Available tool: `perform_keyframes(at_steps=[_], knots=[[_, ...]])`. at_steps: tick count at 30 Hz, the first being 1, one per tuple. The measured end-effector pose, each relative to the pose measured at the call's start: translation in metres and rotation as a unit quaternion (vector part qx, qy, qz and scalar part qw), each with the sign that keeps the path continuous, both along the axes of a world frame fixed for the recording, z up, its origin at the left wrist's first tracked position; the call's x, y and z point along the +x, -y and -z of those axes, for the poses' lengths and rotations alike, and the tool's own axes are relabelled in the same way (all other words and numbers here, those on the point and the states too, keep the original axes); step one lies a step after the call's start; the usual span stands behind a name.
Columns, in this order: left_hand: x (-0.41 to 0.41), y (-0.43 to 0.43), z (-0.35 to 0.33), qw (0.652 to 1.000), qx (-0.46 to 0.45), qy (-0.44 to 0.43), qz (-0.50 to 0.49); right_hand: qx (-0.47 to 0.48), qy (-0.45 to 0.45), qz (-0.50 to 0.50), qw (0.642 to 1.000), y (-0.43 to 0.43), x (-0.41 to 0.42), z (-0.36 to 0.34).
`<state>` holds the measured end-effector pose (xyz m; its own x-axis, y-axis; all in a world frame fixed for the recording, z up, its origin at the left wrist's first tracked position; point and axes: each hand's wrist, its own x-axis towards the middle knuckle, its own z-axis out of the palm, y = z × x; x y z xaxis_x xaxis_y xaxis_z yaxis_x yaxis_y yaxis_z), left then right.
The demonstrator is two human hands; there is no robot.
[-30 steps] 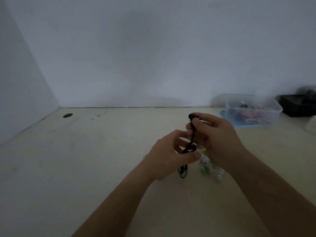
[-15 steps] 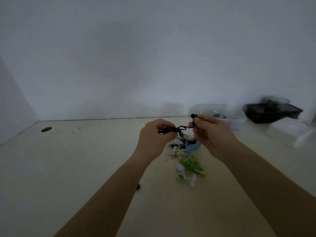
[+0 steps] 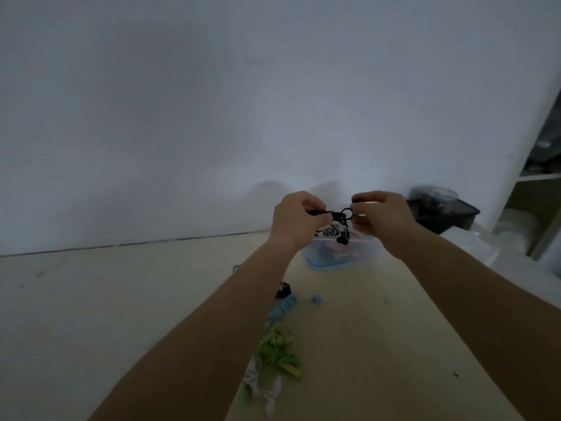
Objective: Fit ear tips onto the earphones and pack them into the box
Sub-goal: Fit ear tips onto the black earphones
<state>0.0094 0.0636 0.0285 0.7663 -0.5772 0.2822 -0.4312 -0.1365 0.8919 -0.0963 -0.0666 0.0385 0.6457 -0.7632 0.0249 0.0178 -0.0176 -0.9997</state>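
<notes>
While both hands are raised above the table [image 3: 121, 299], the left hand [image 3: 299, 217] pinches one end of the bundled black earphones [image 3: 335, 214] and the right hand [image 3: 381, 215] pinches the other, with one earbud [image 3: 344, 239] dangling over the clear box [image 3: 364, 253]. The hands hide part of the box's rim. Nearer the camera, a pile of coloured earphones [image 3: 277, 350] lies partly behind the left forearm, with a small blue round piece [image 3: 316, 299] beside it. A black container [image 3: 446, 215] sits far right.

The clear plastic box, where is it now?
Head view: the clear plastic box sits on the table right of centre, below the black earphones that the left hand and right hand hold.
</notes>
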Motion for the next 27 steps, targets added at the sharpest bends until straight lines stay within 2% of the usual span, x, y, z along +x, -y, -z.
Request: perform_keyframes(at_steps=[9,13,20,24,27], knots=[[0.027,0.047,0.022,0.999,-0.009,0.03,-0.039,-0.091,0.005,-0.001,0.996,0.037,0.025,0.0],[0.03,0.05,0.023,0.995,-0.082,0.025,-0.051,-0.083,0.049,0.004,0.995,0.039,0.028,0.0],[0.022,0.052,0.017,0.987,-0.148,-0.06,-0.001,-0.038,0.095,-0.011,0.995,0.039,0.03,-0.006],[0.024,0.054,0.017,0.989,-0.134,-0.062,-0.005,-0.009,0.1,-0.025,0.995,0.044,0.03,-0.007],[0.031,0.056,0.026,0.996,-0.081,-0.014,-0.021,-0.063,0.027,-0.028,0.997,0.049,0.028,0.001]])
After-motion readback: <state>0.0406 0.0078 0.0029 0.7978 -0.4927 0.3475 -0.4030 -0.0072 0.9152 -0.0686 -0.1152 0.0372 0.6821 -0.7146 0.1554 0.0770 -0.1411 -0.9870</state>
